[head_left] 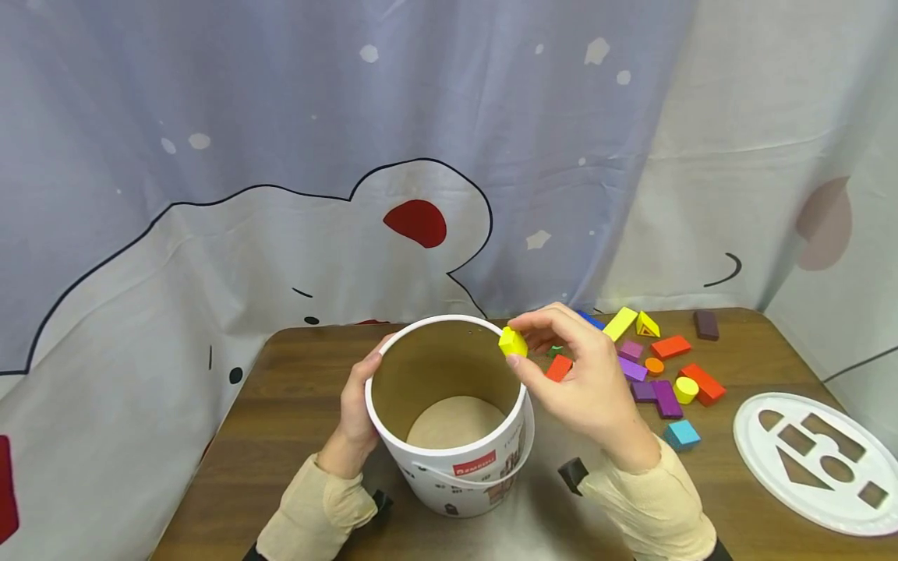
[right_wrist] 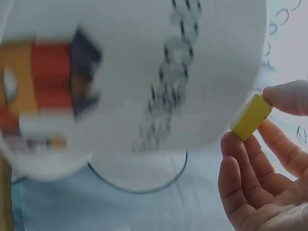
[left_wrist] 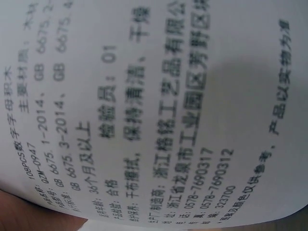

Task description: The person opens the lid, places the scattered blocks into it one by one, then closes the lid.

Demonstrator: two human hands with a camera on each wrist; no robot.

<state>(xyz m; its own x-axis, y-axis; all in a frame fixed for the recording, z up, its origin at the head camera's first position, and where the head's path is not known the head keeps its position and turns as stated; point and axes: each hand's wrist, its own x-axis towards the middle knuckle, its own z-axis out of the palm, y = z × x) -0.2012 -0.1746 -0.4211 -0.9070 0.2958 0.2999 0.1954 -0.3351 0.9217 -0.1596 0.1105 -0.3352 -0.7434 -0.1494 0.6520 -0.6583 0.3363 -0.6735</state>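
Observation:
A white bucket (head_left: 449,475) with printed pictures and a carry handle stands upright and open-topped on the table. My left hand (head_left: 358,409) holds its left side at the rim; some of those fingers are hidden behind the wall. In the left wrist view, the bucket's printed side (left_wrist: 144,120) fills nearly everything, and a bit of the left hand (left_wrist: 38,214) shows at the lower left. By the right rim, my right hand (head_left: 582,370) pinches a small yellow block (head_left: 512,342). The right wrist view has this yellow block (right_wrist: 251,118) between thumb and fingertips, beside the bucket wall.
Loose coloured blocks lie right of the bucket, among them a yellow cylinder (head_left: 686,389), a blue block (head_left: 682,435), an orange disc (head_left: 654,367) and a yellow triangle (head_left: 648,324). A white lid with shaped cutouts (head_left: 754,417) lies at the right edge. A patterned curtain (head_left: 281,257) hangs behind the table.

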